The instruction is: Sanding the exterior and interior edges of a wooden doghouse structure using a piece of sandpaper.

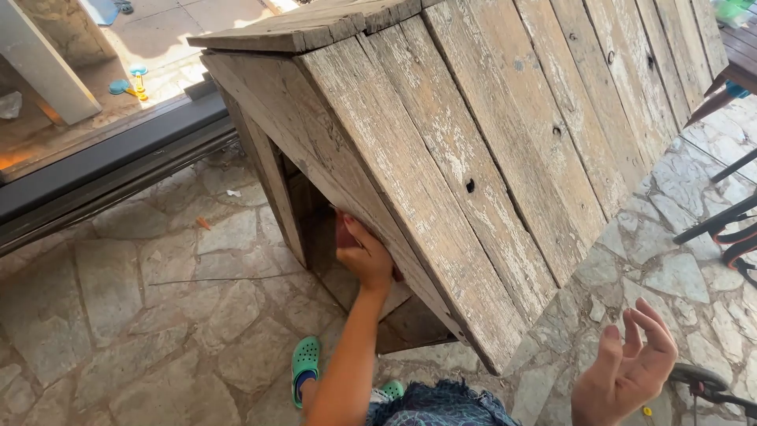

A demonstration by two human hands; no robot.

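Note:
A weathered wooden hut [473, 158] with a slanted plank roof stands on stone paving. My left hand [366, 259] reaches under the front roof edge by the hut's opening. It grips a small reddish-brown pad [344, 235] and presses it against the wood there. Most of the pad is hidden by my fingers. My right hand [631, 364] hovers at the lower right, beside the roof's low edge, palm up with fingers apart and nothing in it.
My feet in green clogs [305, 361] stand on the stone paving [158, 315] in front of the hut. A dark sliding-door track [110, 170] runs along the left. Black metal chair legs [721, 225] and a wheel [702, 383] sit at the right.

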